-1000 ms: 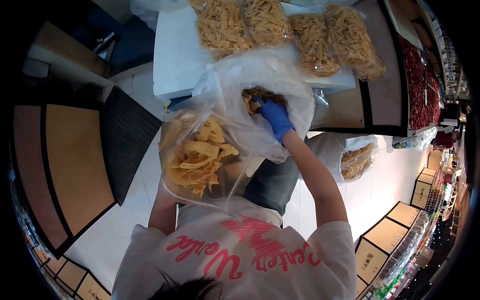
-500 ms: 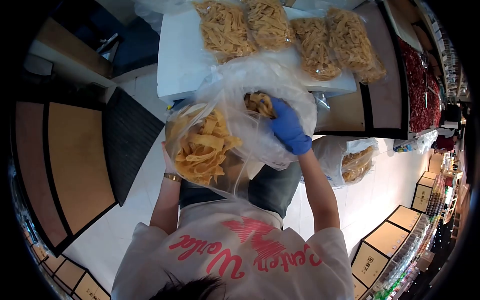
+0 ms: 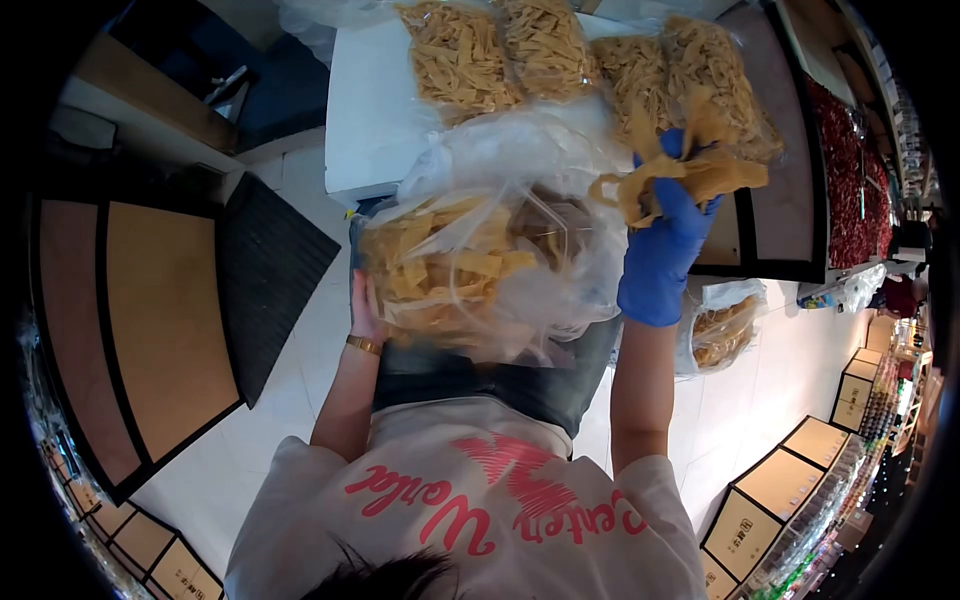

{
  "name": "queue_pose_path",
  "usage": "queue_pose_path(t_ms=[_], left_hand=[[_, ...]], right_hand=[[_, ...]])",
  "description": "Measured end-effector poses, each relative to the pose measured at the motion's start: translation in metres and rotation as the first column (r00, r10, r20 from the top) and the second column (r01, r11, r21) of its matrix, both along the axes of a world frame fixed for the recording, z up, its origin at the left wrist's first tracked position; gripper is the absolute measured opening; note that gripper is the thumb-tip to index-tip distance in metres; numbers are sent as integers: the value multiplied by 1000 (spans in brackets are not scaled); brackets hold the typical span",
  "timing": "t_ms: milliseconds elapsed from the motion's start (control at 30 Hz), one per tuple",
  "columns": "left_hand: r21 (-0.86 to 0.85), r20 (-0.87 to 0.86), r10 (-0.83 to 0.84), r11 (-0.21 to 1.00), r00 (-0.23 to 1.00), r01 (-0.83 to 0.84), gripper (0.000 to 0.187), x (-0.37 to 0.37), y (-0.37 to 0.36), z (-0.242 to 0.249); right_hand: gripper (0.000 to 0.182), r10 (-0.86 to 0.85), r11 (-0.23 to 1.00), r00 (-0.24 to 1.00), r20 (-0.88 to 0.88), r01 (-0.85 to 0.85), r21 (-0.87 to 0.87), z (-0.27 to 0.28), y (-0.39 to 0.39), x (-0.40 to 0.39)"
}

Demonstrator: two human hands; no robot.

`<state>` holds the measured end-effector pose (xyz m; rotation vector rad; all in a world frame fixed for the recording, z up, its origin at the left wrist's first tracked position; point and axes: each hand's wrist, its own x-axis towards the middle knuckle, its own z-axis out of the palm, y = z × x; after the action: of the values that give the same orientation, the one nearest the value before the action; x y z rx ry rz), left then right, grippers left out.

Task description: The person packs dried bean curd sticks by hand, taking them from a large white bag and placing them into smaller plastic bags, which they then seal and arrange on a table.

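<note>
My right hand (image 3: 672, 235), in a blue glove, is raised to the right of the bags, its fingers closed round a bunch of flat tan dried strips (image 3: 735, 175) that look like tofu skin. My bare left hand (image 3: 364, 308) grips the left side of a clear plastic bag (image 3: 440, 270) full of similar strips, above my lap; some of its fingers are hidden behind the bag. Against that bag's right side sits a whitish plastic bag (image 3: 590, 235), with darker strips showing inside. Both bags are partly blurred.
Several packed clear bags of strips (image 3: 465, 60) lie on a white surface (image 3: 370, 130) ahead. Another bag of strips (image 3: 725, 330) stands on the floor to the right. A dark mat (image 3: 270, 290) and wooden-panelled cabinets (image 3: 170, 320) are on the left.
My right hand has come out of the whitish bag and moved right, carrying a bunch of strips. The clear bag at my left hand has shifted and tilted toward the whitish bag.
</note>
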<state>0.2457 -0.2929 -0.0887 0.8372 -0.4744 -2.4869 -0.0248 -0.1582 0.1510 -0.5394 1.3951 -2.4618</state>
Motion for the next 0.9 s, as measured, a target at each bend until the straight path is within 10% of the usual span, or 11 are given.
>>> queue_pose_path(t_ms=[300,433,500,700,900], left_hand=[[78,9,32,996,999,-33,71,-17,3,24],[50,-34,18,999,999,-16,70,-17,1,26],[84,-62,4,996,998,1,71,-16,-1,15],[-45,-41,13,999,999,-15,73,-17,-3,-4],[65,-385,-63,993,921,95,79,-15,-7,-15]], right_hand=[[62,187,980,981,-46,-189,-61,-7,-13,38],[61,384,918,884,-267,-335,211,-22,-13,34],[53,468,872,609,-640,-203,445,-15,-14,28],[43,616,779,599,-511,-364,511,-7,-11,25],[35,713,698,497,-494,-435,569,1,-7,10]])
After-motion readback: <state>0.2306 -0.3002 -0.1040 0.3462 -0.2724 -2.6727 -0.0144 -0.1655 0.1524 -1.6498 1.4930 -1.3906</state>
